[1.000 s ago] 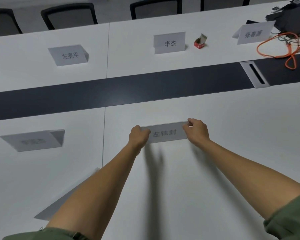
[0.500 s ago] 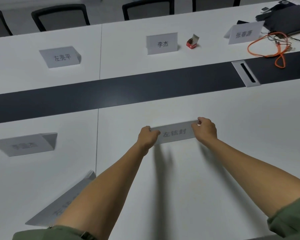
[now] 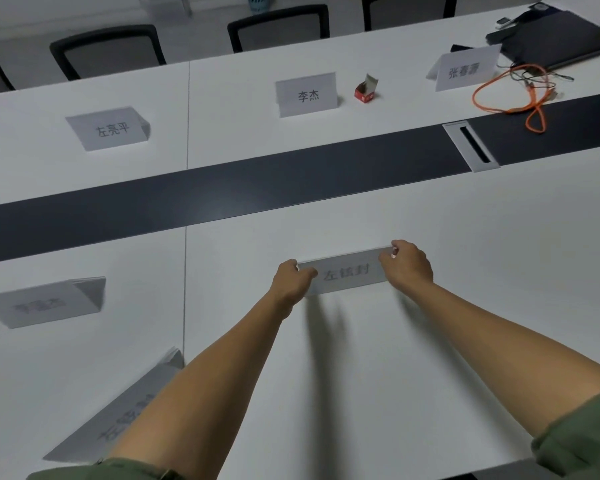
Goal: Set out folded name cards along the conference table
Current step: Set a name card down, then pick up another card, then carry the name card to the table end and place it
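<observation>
On the near half of the white conference table [image 3: 465,271], left to right: a folded name card [image 3: 45,303] stands at the far left, its print blurred. Nearer the edge, another folded card [image 3: 118,407] lies partly hidden under the left forearm. Centre: the left hand [image 3: 291,280] pinches the left end of the held name card [image 3: 349,273], which stands upright on the table; the right hand [image 3: 407,266] grips its right end, fingers curled over the top edge. Beyond the dark centre strip [image 3: 222,195], three cards stand: left card [image 3: 110,128], middle card [image 3: 307,94], right card [image 3: 466,68]. A small red box [image 3: 365,91] sits just beside the middle one; an orange cable [image 3: 510,95] lies right.
</observation>
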The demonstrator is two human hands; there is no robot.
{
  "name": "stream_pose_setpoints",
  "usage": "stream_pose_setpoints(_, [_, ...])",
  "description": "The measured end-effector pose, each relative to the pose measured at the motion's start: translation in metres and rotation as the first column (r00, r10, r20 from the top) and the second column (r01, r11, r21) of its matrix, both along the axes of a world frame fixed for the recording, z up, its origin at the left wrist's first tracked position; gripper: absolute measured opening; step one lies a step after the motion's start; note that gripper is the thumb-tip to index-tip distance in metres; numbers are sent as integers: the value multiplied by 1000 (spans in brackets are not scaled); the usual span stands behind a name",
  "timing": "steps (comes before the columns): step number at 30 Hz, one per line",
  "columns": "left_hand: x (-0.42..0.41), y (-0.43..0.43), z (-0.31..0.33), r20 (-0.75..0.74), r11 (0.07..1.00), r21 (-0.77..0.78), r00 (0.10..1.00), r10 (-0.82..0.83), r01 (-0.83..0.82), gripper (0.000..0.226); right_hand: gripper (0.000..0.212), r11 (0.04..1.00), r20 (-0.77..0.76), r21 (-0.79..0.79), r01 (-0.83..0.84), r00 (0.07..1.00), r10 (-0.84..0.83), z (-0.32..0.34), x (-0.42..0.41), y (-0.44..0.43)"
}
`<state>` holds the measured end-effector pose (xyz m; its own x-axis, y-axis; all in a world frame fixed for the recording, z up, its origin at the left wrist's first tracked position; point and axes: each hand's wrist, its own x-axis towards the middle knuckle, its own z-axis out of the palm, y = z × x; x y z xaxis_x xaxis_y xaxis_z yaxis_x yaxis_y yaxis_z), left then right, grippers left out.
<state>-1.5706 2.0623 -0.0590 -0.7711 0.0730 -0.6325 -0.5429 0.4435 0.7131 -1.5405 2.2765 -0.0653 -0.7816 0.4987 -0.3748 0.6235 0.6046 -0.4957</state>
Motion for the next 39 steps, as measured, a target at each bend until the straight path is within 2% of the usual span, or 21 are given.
stream_pose_setpoints(1, [1, -3, 1, 1, 1000, -5, 1000, -3, 3, 19, 51, 999, 30, 22, -25, 999, 24, 3, 1, 0])
stream_pose_setpoints(3, [0, -16, 2, 4, 1000, -14, 1000, 15, -14, 57, 54, 993, 64, 87, -81, 995, 75, 9, 3, -4])
stream_pose_setpoints(5, [2, -34, 11, 1, 998, -35, 999, 52, -52, 72, 53, 985, 45, 139, -100, 995, 94, 16, 3, -11])
stream_pose_setpoints(9, [11, -91, 26, -67, 982, -104, 986, 154, -160, 57, 48, 978, -60, 164, -125, 989, 136, 35, -3, -51])
stream_pose_setpoints(12, [25, -148, 33, -112, 955, -184, 971, 213, -231, 47, 44, 967, -108, 154, -203, 969, 221, 49, -5, -103])
stream_pose_setpoints(16, [57, -234, 39, -162, 906, -324, 959, 232, -274, 46, 41, 935, -122, 89, -343, 928, 352, 58, 8, -186])
stream_pose_setpoints(21, [109, -335, 34, -164, 816, -527, 970, 178, -239, 43, 41, 883, -43, -61, -466, 885, 464, 47, 44, -281])
stream_pose_setpoints(25, [149, -397, 20, -73, 711, -687, 988, 135, -148, 45, 49, 847, 37, -185, -499, 857, 513, 25, 72, -339])
stream_pose_setpoints(28, [173, -425, 2, -17, 772, -611, 978, 210, -176, 43, 59, 842, 51, -264, -471, 865, 499, 8, 88, -373])
stream_pose_setpoints(31, [186, -432, -10, 74, 889, -322, 927, 367, -326, 37, 66, 840, 38, -377, -389, 900, 434, -4, 97, -395])
stream_pose_setpoints(33, [187, -428, -12, 154, 892, -115, 880, 450, -437, 25, 62, 851, 21, -384, -357, 919, 395, -8, 102, -404])
stream_pose_setpoints(34, [187, -425, -15, 164, 886, -67, 871, 463, -459, 23, 56, 858, 16, -377, -348, 924, 382, -10, 104, -407])
stream_pose_setpoints(36, [186, -420, -18, 164, 887, -59, 872, 462, -459, 26, 44, 866, 20, -384, -322, 934, 356, -13, 108, -412])
stream_pose_setpoints(39, [183, -417, -18, 145, 907, -100, 896, 419, -408, 28, 38, 880, 39, -393, -266, 952, 305, -13, 122, -409])
